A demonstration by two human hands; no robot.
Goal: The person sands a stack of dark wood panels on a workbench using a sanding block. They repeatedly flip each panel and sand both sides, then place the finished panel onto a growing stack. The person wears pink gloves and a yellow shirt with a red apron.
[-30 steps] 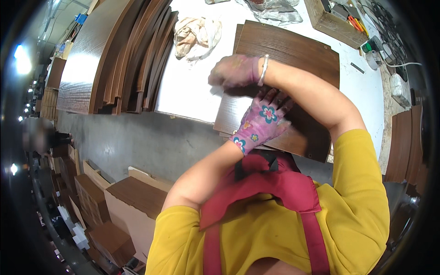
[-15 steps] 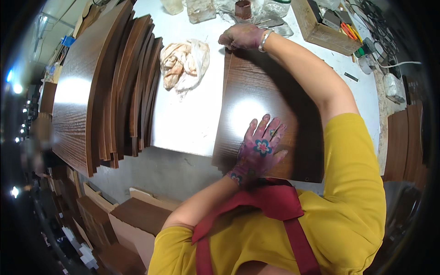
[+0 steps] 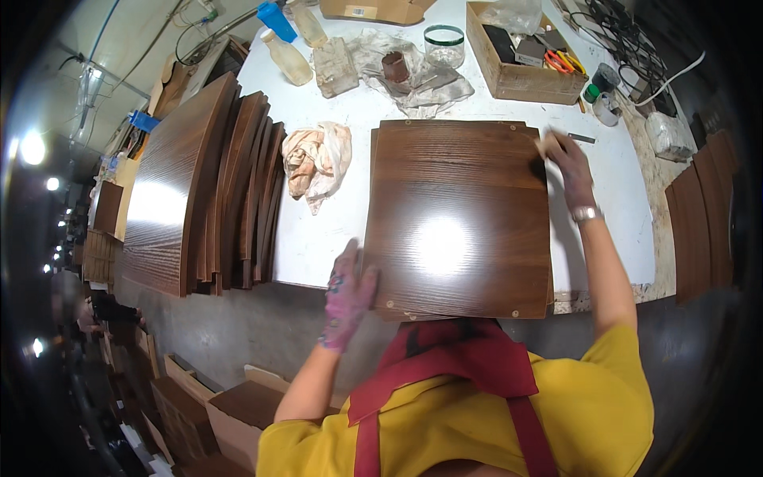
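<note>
A stack of dark brown wood-grain panels [image 3: 457, 187] lies flat on the white table in front of me, its top panel showing small round marks near the corners. My left hand [image 3: 348, 298], in a purple patterned glove, is at the stack's near left edge with fingers stretched out and thumb apart, holding nothing I can see. My right hand [image 3: 569, 163] is by the far right corner of the stack. Motion blurs its fingers, and a pale patch shows at their tips; whether it holds something is unclear.
More brown panels [image 3: 176, 191] stand on edge at the left, beside a crumpled stained cloth [image 3: 316, 163]. Behind are bottles [image 3: 288, 60], a brown cup [image 3: 395, 67], a glass jar [image 3: 443, 48] and a box of tools [image 3: 528, 83]. Cables [image 3: 620, 48] lie at the far right.
My left hand has gone from lying on the panel to its left edge. My right hand has moved from the far edge to the far right corner. The view has shifted.
</note>
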